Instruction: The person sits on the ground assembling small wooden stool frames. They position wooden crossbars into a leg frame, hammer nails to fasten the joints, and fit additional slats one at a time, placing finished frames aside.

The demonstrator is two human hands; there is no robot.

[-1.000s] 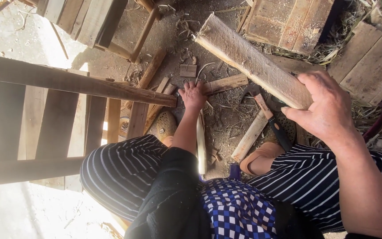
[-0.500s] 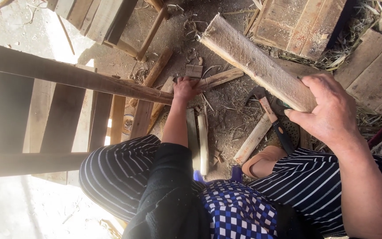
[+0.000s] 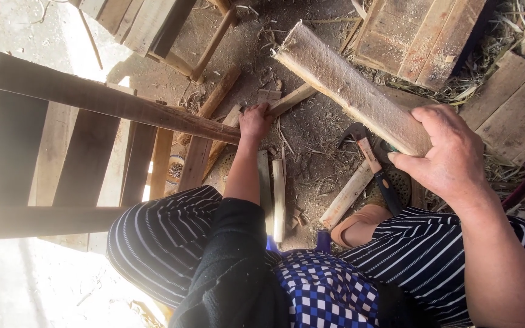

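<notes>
Wooden plank (image 3: 350, 91) — rough, pale, tilted up off the dirt floor (image 3: 317, 130) — sits in my right hand (image 3: 451, 155), fingers (image 3: 442, 118) wrapped over its near end. My left hand (image 3: 255, 121) reaches down — fingers curled on a short wood scrap (image 3: 290, 100) beside the dark pallet beam (image 3: 110, 103).

Right hand (image 3: 451, 159) gripping the near end of a rough wooden plank (image 3: 347, 85) raised over the dirt ground (image 3: 317, 130), left hand (image 3: 255, 121) down on a small wood piece (image 3: 291, 99), hatchet (image 3: 369, 152) lying between them, dark-slatted pallet (image 3: 80, 140) at left
</notes>
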